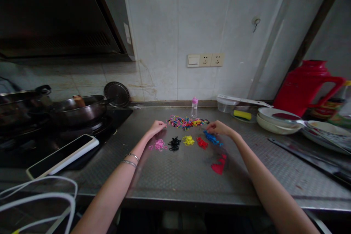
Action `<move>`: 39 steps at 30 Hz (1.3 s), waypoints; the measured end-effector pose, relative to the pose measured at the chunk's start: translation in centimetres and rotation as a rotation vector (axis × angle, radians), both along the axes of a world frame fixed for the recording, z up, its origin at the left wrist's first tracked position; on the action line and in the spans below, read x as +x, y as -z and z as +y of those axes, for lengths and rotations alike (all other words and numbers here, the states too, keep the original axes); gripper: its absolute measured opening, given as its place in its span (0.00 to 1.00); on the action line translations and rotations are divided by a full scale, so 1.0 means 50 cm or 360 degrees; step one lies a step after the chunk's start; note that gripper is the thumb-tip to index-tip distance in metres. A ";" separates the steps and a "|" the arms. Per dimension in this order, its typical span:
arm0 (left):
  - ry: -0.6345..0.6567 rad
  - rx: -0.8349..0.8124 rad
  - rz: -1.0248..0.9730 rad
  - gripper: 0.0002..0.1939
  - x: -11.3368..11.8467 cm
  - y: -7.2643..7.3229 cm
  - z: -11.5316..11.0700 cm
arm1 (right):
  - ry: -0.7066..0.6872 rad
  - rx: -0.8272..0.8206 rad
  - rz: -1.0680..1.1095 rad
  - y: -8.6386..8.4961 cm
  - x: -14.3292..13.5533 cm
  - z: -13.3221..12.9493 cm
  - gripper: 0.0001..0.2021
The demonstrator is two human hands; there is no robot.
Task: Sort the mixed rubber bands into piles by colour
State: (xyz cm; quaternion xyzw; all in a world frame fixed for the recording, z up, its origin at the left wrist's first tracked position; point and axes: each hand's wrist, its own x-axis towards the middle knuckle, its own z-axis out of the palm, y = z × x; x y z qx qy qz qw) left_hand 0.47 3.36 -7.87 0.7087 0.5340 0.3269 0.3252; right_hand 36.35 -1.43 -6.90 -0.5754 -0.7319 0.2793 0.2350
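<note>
A wide pile of small mixed-colour bands [186,122] lies on the metal counter. In front of it are separate heaps: pink [159,145], black [174,143], yellow [188,140], red [202,143] and blue [212,138]. My left hand [158,127] is at the left end of the mixed pile, its fingers pinched together; whatever they hold is too small to name. My right hand [216,127] is closed just above the blue heap, near the pile's right end, and its fingertips hide what they grip. Behind the pile stands a small clear bottle [194,108] with a pink top.
A red heart-shaped piece [218,166] lies at front right. Dishes [276,126], a yellow sponge [242,114], a knife [309,158] and a red jug [301,89] are on the right. A white device [63,156], cables [71,199] and pans [79,111] occupy the left.
</note>
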 end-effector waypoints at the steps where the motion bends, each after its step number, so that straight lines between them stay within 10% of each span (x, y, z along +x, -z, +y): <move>1: -0.0004 0.0004 0.0004 0.13 0.000 0.000 0.000 | 0.0004 -0.0020 -0.0002 -0.001 0.005 -0.001 0.13; 12: -0.0043 0.0029 0.0023 0.13 0.006 -0.011 -0.015 | 0.0453 0.0558 -0.0137 0.040 0.017 0.008 0.22; 39: -0.0239 0.0297 0.0660 0.10 0.052 -0.030 0.031 | 0.0554 0.0549 -0.0112 0.062 0.019 0.005 0.17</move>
